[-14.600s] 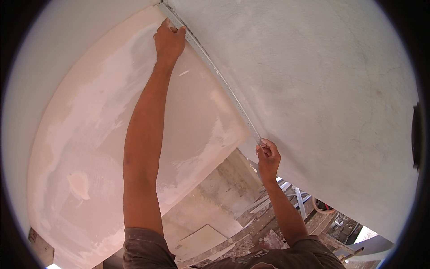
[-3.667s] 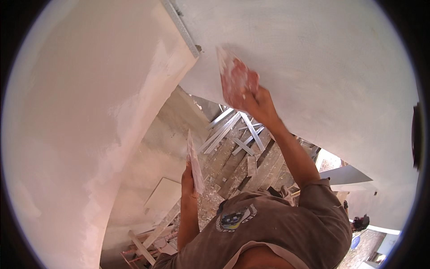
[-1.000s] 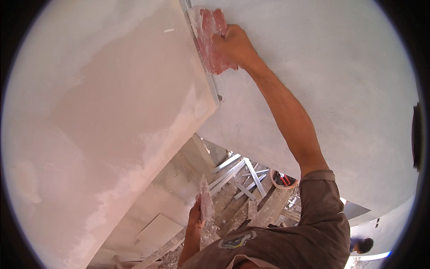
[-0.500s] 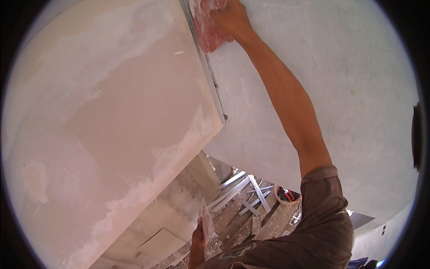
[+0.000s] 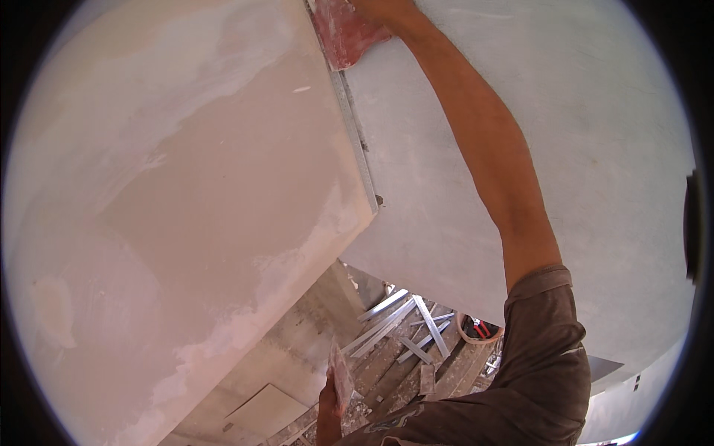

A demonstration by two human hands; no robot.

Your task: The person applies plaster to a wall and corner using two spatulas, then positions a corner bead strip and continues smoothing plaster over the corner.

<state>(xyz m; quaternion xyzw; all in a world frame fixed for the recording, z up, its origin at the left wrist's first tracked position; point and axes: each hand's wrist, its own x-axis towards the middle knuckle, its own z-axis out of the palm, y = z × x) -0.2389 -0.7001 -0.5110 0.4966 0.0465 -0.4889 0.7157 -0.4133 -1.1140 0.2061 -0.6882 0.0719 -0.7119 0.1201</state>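
My right arm reaches to the top edge of the view. My right hand (image 5: pixel 390 10), partly cut off there, grips a red, plaster-smeared plastic putty spreader (image 5: pixel 346 41). The spreader lies flat at the seam between the patchy pinkish panel (image 5: pixel 201 178) and the smooth pale grey panel (image 5: pixel 595 193). A perforated metal edge strip (image 5: pixel 355 136) runs down that seam below the spreader. Low in the view, my left hand (image 5: pixel 326 398) is closed on a second flat, plaster-smeared plate (image 5: pixel 342 377), seen nearly edge-on.
Far below, wooden planks (image 5: pixel 394 383) carry several loose metal profiles (image 5: pixel 431 327). A round bucket (image 5: pixel 476 328) with red-handled tools stands among them. A pale board (image 5: pixel 268 412) lies beside the planks. The pinkish panel's corner (image 5: pixel 374 212) juts out at mid-view.
My right hand and the red spreader have shifted a little upward along the seam, so less of the hand shows. My left hand keeps its plate in nearly the same place.
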